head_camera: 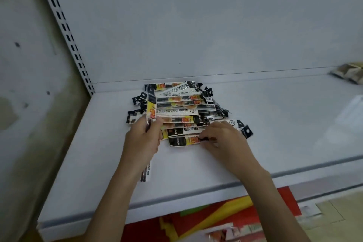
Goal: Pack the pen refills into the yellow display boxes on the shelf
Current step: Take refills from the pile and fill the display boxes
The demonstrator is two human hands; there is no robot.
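Note:
A pile of pen refill packs (180,104), black, yellow and white sleeves, lies on the white shelf (275,124) near the back wall. My left hand (142,141) grips one refill pack (151,108) upright, its top sticking up above the pile and its lower end showing below my wrist. My right hand (222,139) pinches the nearest refill pack (183,140) at the front of the pile. No yellow display box is plainly in view on the shelf.
A slotted shelf upright (64,31) runs up the left side. Blurred packaged goods (347,73) sit at the shelf's far right. Below the shelf's front edge are red, yellow and green packages (216,216).

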